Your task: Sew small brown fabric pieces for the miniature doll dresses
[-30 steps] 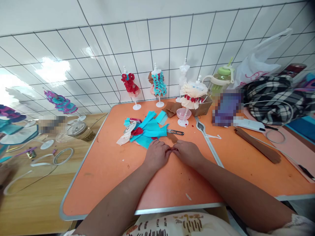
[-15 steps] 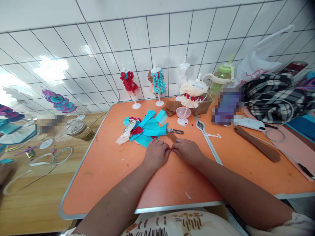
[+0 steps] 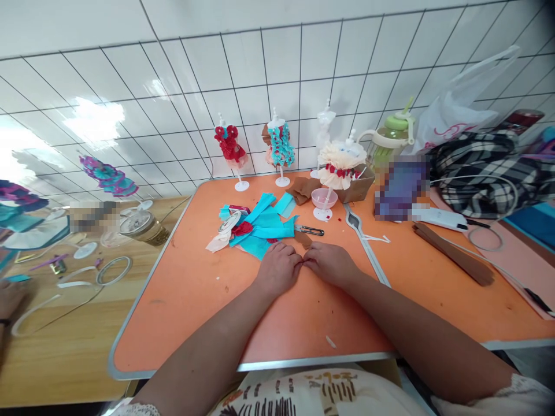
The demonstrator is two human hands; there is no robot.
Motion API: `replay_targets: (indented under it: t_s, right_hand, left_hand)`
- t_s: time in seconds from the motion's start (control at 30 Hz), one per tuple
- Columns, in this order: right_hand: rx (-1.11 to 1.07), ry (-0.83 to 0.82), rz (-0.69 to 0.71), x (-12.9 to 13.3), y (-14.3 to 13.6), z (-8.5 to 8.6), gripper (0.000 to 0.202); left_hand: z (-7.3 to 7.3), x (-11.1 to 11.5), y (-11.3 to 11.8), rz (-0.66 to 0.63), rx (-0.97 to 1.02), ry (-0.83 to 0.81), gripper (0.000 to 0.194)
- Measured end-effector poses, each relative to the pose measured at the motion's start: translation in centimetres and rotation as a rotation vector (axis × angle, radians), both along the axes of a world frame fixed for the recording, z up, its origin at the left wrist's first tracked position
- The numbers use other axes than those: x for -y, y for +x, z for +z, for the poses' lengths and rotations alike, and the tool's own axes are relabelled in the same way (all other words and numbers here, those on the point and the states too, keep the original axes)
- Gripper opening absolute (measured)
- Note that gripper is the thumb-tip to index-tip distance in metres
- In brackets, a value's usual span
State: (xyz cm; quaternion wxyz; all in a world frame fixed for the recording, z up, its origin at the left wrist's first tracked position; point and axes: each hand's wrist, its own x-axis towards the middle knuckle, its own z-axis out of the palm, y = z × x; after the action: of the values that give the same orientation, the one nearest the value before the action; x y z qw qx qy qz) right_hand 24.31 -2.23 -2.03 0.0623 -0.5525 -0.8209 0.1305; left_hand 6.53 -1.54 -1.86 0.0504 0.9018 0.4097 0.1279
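My left hand point(image 3: 280, 267) and my right hand point(image 3: 332, 264) meet fingertip to fingertip just above the orange table point(image 3: 277, 323). Both are closed in a pinch. A tiny dark bit shows where the fingertips join, too small to name. Just behind the hands lies a brown paper scrap point(image 3: 304, 240), partly covered by them. Beyond it rest black thread snips point(image 3: 311, 230). Blue crepe paper strips point(image 3: 264, 228) spread behind my left hand, with a crumpled red piece point(image 3: 241, 228) and a pale piece point(image 3: 219, 242) among them.
Small dress forms, one in red point(image 3: 229, 147), one in blue flowers point(image 3: 281, 144) and one in cream ruffles point(image 3: 340, 162), stand along the back. A pink bowl point(image 3: 324, 198), a folded brown strip point(image 3: 453, 254) and a green-lidded bottle point(image 3: 392, 136) are nearby. Another person's hand point(image 3: 11, 300) shows far left.
The view has shifted slightly, so things at the left appear a little further right. My hands keep the same pinch. More of the other person's hand shows at the left edge.
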Motion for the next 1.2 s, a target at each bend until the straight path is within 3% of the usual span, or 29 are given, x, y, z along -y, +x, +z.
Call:
replay_targets:
  t_s: [0.17, 0.43, 0.8, 0.97, 1.2]
  right_hand:
    - [-0.023, 0.092, -0.111, -1.4, 1.6, -0.2, 0.026]
    - [0.052, 0.05, 0.03, -0.3, -0.2, -0.2, 0.028]
    - [0.021, 0.047, 0.023, 0.7, -0.1, 1.0, 0.031]
    - [-0.032, 0.026, 0.078, 0.4, -0.1, 0.5, 0.024]
    - [0.009, -0.047, 0.023, 0.0, -0.4, 0.1, 0.026]
  left_hand:
    - [-0.3, 0.3, -0.2, -0.006, 0.001, -0.011, 0.024]
    - [-0.6, 0.4, 0.1, -0.071, 0.046, 0.018, 0.026]
    - [-0.9, 0.2, 0.1, -0.08, 0.045, 0.017, 0.022]
    - [-0.9, 0.1, 0.0, -0.064, 0.053, -0.013, 0.021]
    - [-0.8, 0.2, 0.0, -0.035, 0.043, -0.055, 0.025]
